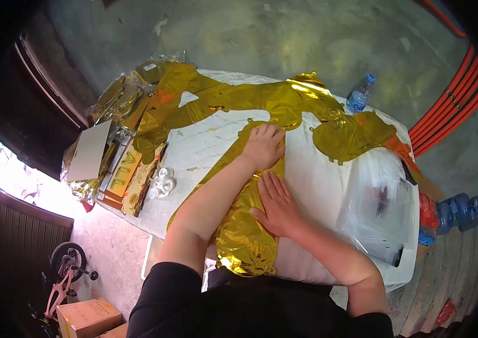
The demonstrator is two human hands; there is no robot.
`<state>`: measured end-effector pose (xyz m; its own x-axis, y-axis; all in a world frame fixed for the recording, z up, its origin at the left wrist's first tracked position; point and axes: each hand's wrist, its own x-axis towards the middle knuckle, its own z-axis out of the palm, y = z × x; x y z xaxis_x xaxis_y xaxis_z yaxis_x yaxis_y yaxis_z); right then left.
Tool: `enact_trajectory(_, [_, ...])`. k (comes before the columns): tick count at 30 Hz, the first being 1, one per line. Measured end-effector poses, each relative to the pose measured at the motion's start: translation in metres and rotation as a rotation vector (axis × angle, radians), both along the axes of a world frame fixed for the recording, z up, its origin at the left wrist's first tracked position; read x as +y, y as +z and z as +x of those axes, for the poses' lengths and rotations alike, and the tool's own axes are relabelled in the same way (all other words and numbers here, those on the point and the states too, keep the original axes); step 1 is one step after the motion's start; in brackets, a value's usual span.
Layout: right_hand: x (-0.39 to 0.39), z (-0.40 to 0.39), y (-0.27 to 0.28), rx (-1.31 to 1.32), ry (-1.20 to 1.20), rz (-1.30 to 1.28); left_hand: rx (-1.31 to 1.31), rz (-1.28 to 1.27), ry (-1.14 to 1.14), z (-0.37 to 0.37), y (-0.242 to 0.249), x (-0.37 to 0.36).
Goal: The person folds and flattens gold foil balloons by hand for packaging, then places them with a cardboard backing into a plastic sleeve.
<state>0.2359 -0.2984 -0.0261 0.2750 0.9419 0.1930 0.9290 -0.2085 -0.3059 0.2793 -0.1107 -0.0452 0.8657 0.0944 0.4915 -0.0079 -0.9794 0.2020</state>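
My left hand (pixel 264 147) rests on the upper end of a flat gold foil piece (pixel 244 231), its fingers bent and close together on the foil. Just below it, my right hand (pixel 277 205) lies flat with fingers spread, pressing on the same foil near its right edge. The foil runs down toward my body, creased at its lower end. Beyond my hands, a long gold foil piece (pixel 250 97) stretches across the back of the white-covered table (pixel 309 183). A rounded gold foil part (pixel 346 138) lies to the right.
Clear plastic bags (pixel 377 205) lie at the right. A water bottle (pixel 361 93) stands at the back right edge. Printed packets (pixel 123 174), a grey card (pixel 89 151) and white rolls (pixel 161 183) are at the left. A cardboard box (pixel 89 315) sits on the floor.
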Motion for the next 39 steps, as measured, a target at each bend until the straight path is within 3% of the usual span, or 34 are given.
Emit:
enact_trajectory(13, [0.001, 0.000, 0.000, -0.046, 0.011, 0.005, 0.208, -0.067, 0.008, 0.011, 0.016, 0.007])
enact_trajectory(22, [0.000, 0.000, 0.000, -0.057, 0.012, 0.008, 0.010, 0.066, 0.016, 0.014, 0.004, 0.002])
enact_trajectory(29, [0.000, 0.000, -0.001, -0.046, 0.007, 0.004, -0.107, -0.098, -0.021, 0.004, 0.016, -0.002])
enact_trajectory(31, [0.000, -0.001, -0.001, -0.036, 0.002, 0.004, -0.114, -0.183, -0.042, -0.009, 0.023, -0.003])
enact_trajectory(34, [-0.001, -0.001, -0.001, -0.047, 0.007, 0.007, 0.008, -0.060, -0.072, -0.045, 0.035, 0.005])
enact_trajectory(39, [0.000, -0.001, 0.001, -0.059, -0.001, 0.016, 0.180, -0.068, 0.072, -0.140, 0.048, 0.011])
